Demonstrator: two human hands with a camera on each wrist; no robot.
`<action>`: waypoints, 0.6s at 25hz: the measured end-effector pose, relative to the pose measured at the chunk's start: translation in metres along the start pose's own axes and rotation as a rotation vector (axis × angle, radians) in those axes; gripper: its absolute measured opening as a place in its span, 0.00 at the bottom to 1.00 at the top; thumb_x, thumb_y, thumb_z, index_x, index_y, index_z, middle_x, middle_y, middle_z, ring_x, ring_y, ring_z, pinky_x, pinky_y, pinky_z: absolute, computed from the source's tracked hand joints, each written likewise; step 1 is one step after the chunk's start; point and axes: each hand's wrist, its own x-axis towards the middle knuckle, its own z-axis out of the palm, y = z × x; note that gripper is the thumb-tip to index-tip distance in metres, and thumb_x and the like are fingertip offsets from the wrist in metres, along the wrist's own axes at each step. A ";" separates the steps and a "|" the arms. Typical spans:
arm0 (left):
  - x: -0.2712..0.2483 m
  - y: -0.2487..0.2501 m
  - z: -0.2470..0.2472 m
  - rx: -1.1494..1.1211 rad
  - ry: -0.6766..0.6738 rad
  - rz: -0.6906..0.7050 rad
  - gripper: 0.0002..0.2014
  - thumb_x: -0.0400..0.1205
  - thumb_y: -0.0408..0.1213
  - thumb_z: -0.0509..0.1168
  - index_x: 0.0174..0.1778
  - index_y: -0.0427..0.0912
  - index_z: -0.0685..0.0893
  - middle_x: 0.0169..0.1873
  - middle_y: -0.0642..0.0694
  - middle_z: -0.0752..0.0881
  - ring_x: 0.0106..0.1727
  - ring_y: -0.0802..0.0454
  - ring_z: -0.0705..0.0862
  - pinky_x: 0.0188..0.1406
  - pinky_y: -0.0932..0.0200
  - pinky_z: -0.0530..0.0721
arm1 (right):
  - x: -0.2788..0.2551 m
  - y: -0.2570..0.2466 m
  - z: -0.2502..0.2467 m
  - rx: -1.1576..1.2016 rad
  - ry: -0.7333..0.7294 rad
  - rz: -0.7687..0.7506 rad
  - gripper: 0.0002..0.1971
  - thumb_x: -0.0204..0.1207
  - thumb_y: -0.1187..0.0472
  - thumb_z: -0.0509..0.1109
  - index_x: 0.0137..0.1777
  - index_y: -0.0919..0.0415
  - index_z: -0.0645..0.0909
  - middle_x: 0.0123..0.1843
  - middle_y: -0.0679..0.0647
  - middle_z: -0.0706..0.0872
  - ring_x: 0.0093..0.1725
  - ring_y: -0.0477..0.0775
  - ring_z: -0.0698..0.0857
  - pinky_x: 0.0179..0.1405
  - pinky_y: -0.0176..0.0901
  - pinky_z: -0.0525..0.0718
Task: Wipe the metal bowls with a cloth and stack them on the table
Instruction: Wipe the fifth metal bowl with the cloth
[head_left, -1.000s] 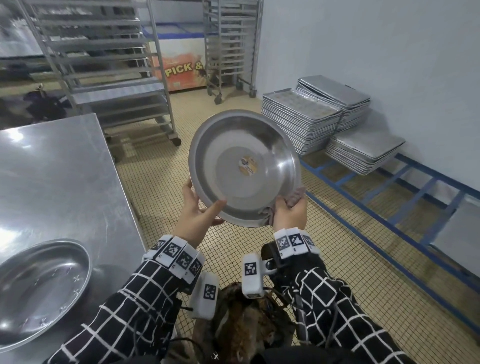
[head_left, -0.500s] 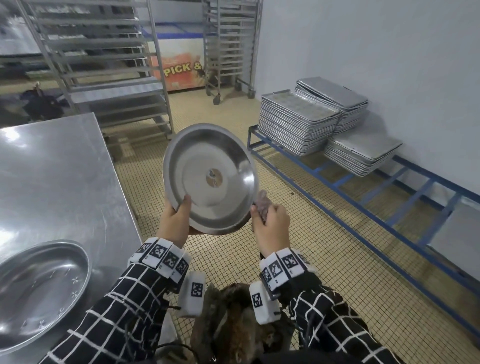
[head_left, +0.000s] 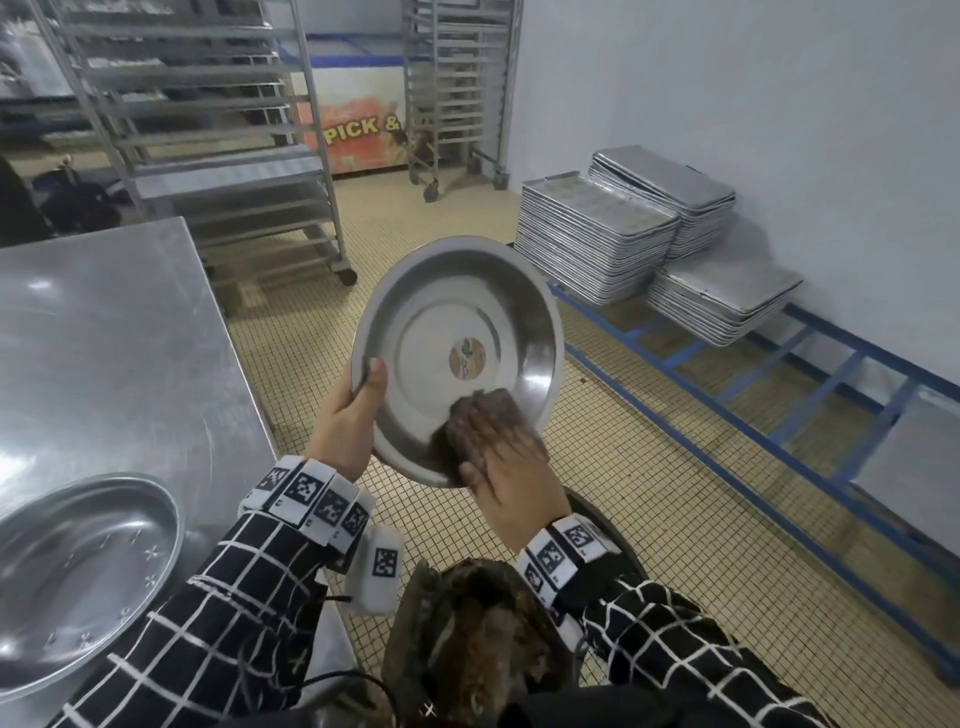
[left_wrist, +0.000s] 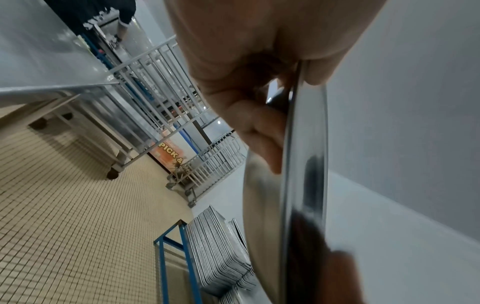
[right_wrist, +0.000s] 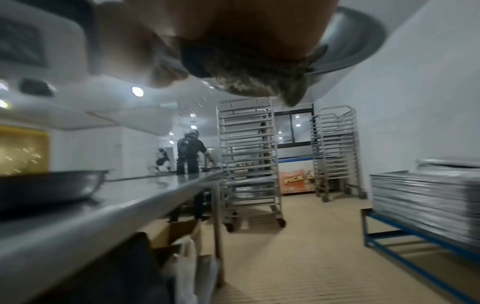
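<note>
Hands are working together on a metal bowl held tilted in the air above the tiled floor, right of the steel surface. The left hand is gripping the bowl's left rim, thumb lying inside and fingers curled behind. The right hand is pressing a dark cloth flat against the lower inside wall, fingers spread and straight. A second bowl is sitting on the surface at lower left.
</note>
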 end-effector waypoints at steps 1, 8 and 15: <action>0.000 -0.001 0.001 0.003 -0.007 0.017 0.09 0.86 0.47 0.55 0.48 0.52 0.80 0.34 0.55 0.88 0.35 0.57 0.85 0.32 0.67 0.83 | 0.001 0.008 0.001 -0.028 0.003 0.046 0.32 0.82 0.39 0.29 0.84 0.47 0.48 0.85 0.44 0.51 0.83 0.42 0.44 0.83 0.53 0.49; -0.006 -0.004 0.026 -0.014 -0.026 0.068 0.14 0.86 0.44 0.54 0.67 0.48 0.74 0.45 0.54 0.84 0.41 0.63 0.85 0.36 0.74 0.83 | 0.002 -0.061 -0.013 0.430 0.164 -0.067 0.31 0.83 0.41 0.41 0.84 0.52 0.54 0.84 0.50 0.59 0.84 0.44 0.52 0.83 0.49 0.50; -0.005 0.005 0.018 -0.077 0.016 0.038 0.18 0.87 0.45 0.52 0.74 0.50 0.67 0.48 0.67 0.76 0.43 0.77 0.76 0.34 0.88 0.71 | -0.005 -0.001 -0.003 0.021 0.175 0.037 0.27 0.85 0.44 0.35 0.80 0.45 0.61 0.82 0.43 0.63 0.83 0.44 0.51 0.82 0.59 0.50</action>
